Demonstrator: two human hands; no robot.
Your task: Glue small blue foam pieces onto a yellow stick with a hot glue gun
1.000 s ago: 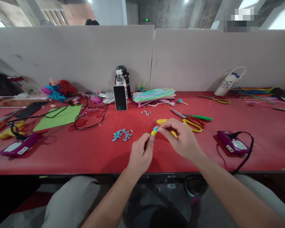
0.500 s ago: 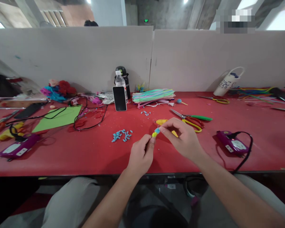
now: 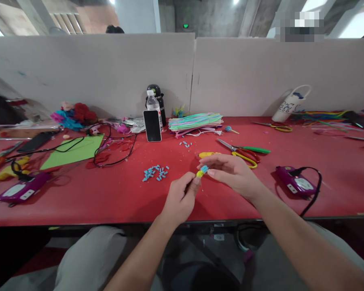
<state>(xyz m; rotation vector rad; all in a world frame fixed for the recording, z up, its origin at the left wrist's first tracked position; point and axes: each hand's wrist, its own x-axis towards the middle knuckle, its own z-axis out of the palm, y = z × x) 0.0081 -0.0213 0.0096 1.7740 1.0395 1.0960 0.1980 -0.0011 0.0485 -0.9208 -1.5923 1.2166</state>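
Note:
A small yellow and blue fuzzy craft piece (image 3: pixel 200 173) is held above the red table. My left hand (image 3: pixel 179 199) pinches its yellow end between thumb and forefinger. Around the blue end, my right hand (image 3: pixel 235 174) has its thumb and fingers apart, and I cannot tell whether they touch it. To the left on the table lies a pile of short blue pieces (image 3: pixel 155 173), and a few more blue bits (image 3: pixel 185 144) lie farther back. Behind my right hand, a yellow object (image 3: pixel 208 154) is partly hidden.
Scissors with yellow handles (image 3: pixel 245 158) and a green-handled tool (image 3: pixel 257 150) lie right of centre. A phone (image 3: pixel 153 126) leans before bottles. Bundled pale pipe cleaners (image 3: pixel 197 122) sit at the back. Purple power strips with cords lie at left (image 3: pixel 23 187) and right (image 3: pixel 296 182).
My right thumb and fingers have parted from their pinch at the blue end. The craft piece has shifted slightly right, still in my left hand.

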